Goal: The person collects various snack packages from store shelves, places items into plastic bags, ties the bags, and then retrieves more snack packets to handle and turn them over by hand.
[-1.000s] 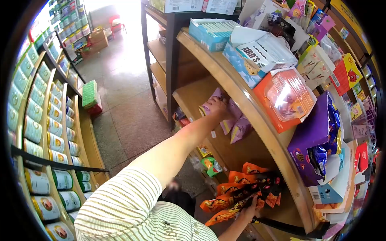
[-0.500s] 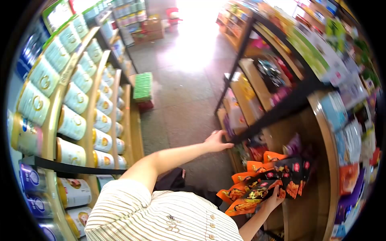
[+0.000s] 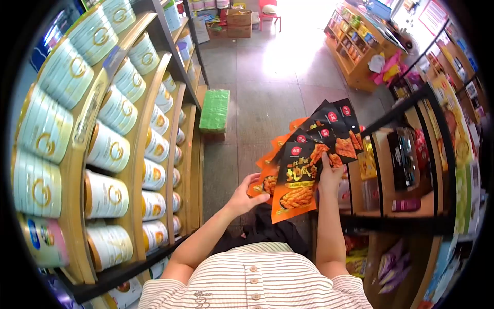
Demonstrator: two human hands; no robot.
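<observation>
Several black-and-orange snack bags (image 3: 294, 175) are fanned out in front of my body, each printed with a red round logo and pictures of crispy strips. My right hand (image 3: 329, 177) grips the fan from its right side, thumb across the front of the bags. At the lower left of the fan, my left hand (image 3: 244, 196) pinches an orange bag edge, with its thumb in front and its other fingers partly hidden behind. The front bag covers much of those behind it.
Shelves on the left carry rows of milk powder tins (image 3: 107, 194). A green wrapped bundle (image 3: 214, 110) sits beside them on the floor. To the right, a black-framed shelf unit (image 3: 406, 224) holds packaged snacks, including purple bags (image 3: 394, 268). A wooden counter (image 3: 355, 54) stands farther back.
The snack bags have come out from the right shelf to in front of me, in my right hand. My left hand has left the black shelf frame and taken hold of the bags.
</observation>
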